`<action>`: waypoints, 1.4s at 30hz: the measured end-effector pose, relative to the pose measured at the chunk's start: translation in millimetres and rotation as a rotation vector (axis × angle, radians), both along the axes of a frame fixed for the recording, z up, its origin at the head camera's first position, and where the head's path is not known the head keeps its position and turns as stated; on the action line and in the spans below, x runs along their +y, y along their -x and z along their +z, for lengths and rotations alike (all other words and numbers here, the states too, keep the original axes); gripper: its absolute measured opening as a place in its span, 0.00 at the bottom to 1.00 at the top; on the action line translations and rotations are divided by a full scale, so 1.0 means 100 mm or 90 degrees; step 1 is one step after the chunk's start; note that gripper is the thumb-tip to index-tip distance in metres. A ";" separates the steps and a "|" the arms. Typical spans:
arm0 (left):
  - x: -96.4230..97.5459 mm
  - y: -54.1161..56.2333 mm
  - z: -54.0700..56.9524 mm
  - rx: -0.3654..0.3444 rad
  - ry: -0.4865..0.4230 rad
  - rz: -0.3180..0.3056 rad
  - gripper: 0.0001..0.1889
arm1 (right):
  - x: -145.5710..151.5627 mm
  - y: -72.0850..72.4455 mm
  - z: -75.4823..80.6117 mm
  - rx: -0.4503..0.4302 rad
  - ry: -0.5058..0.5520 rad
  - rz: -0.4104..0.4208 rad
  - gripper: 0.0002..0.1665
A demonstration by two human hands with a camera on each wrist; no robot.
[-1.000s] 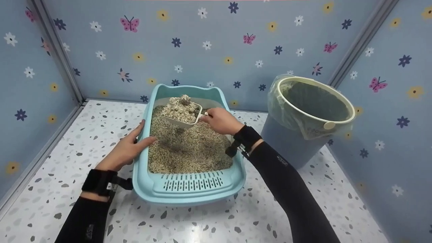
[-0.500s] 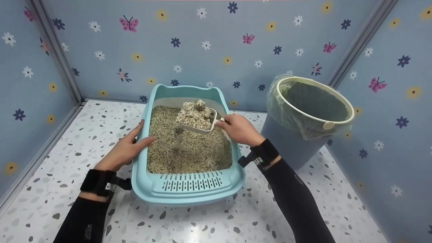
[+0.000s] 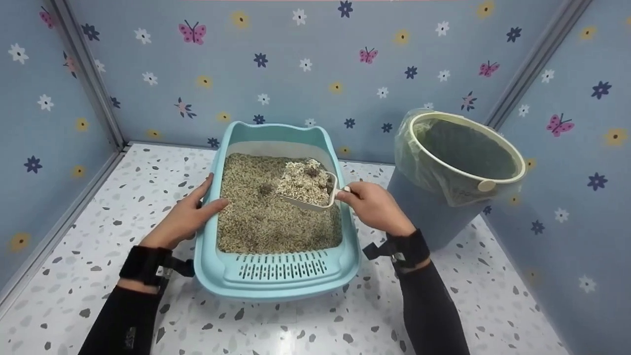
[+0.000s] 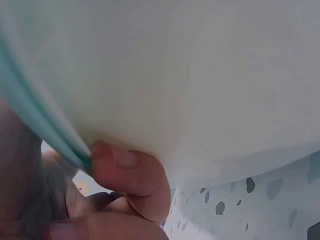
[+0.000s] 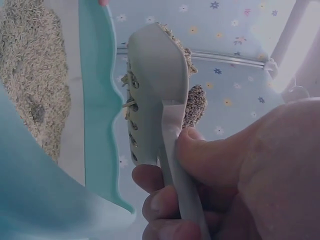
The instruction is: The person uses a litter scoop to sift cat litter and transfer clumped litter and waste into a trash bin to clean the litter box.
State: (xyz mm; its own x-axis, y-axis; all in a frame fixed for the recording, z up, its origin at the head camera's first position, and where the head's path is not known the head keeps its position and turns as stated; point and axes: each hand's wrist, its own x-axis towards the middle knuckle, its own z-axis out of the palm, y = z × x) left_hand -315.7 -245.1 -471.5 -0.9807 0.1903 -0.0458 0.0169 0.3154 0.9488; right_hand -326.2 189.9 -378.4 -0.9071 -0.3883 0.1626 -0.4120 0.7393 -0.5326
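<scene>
My right hand (image 3: 377, 204) grips the handle of a pale slotted litter scoop (image 5: 155, 70), fingers and thumb wrapped round it. Pale crumbly litter (image 3: 301, 183) and a dark clump are heaped on the scoop, which is held over the right half of a light blue litter box (image 3: 276, 288). Brownish litter (image 3: 266, 227) fills the box, and a dark clump (image 3: 266, 189) lies in it. On the box's left side, my left hand (image 3: 190, 214) holds the rim, thumb over the top; the left wrist view shows its fingers (image 4: 132, 175) curled beneath.
Right of the box stands a tall blue-grey bin (image 3: 419, 212) with a cream ring (image 3: 485, 185) holding a translucent bag (image 3: 409, 153). Flower-patterned walls (image 3: 296, 44) enclose the speckled floor (image 3: 276, 325) at the back and both sides.
My right hand has carried the loaded scoop rightward and toward me, across the box toward its right rim. The left hand stays on the left rim.
</scene>
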 end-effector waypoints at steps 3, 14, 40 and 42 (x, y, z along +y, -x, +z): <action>0.01 0.00 0.01 0.001 0.002 -0.001 0.51 | 0.04 -0.06 -0.01 0.000 -0.003 -0.001 0.27; 0.00 -0.03 0.01 -0.001 0.014 0.003 0.50 | 0.08 -0.09 0.00 0.009 -0.020 -0.012 0.27; 0.01 0.01 0.00 0.007 0.011 -0.002 0.51 | 0.15 -0.09 -0.03 0.027 -0.015 0.033 0.26; 0.01 0.01 -0.01 0.010 0.010 0.000 0.51 | 0.15 -0.09 -0.03 0.023 -0.016 0.040 0.26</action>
